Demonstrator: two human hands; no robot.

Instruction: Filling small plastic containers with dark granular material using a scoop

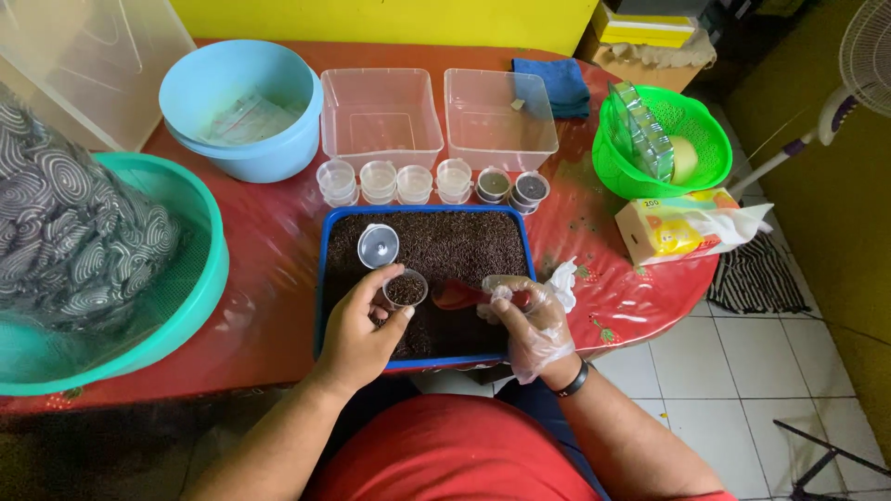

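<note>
Left hand (pixel 357 329) bare, clamped on small clear cup (pixel 406 290) part-filled with dark granules, over blue tray (pixel 322 278) near front edge; right hand (pixel 531 320) in clear glove, closed on red spoon (pixel 457 296), tip beside cup; loose lid (pixel 379 246) lies on granules; six small cups (pixel 413 183) lined behind tray

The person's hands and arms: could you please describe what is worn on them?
The left hand is bare, with nothing on the wrist or forearm. The right hand wears a thin, clear, loose-fitting plastic glove that crinkles around the fingers, with a black band on the wrist just behind it. Both forearms are uncovered; a red shirt shows at the body.
</note>
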